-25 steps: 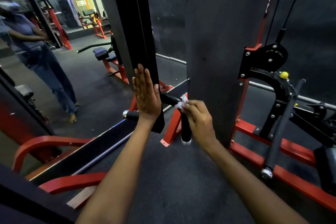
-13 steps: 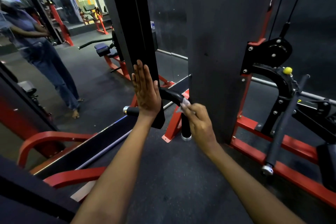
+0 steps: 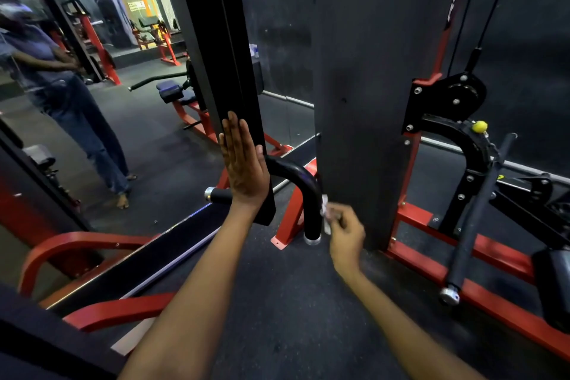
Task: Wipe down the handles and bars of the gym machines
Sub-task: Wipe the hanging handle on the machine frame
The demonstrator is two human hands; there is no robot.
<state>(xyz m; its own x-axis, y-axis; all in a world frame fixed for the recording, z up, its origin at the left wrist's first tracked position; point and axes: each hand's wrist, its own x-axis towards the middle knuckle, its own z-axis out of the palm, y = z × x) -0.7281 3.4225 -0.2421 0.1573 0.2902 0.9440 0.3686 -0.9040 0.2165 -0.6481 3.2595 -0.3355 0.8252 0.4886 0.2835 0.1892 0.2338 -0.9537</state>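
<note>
Black handle [image 3: 311, 213] hangs downward; blurred wipe [image 3: 324, 213] seemingly touching.

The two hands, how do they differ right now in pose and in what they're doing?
The left hand is flat, fingers straight and pointing up, pressed against the black upright post; the right hand is curled, pinching a small white wipe. The left hand sits higher and holds nothing, while the right hand works low beside the curved black handle. Both are bare.

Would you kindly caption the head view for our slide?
Left hand flat against a black upright; right hand pinches a white wipe against the curved black handle.
</note>
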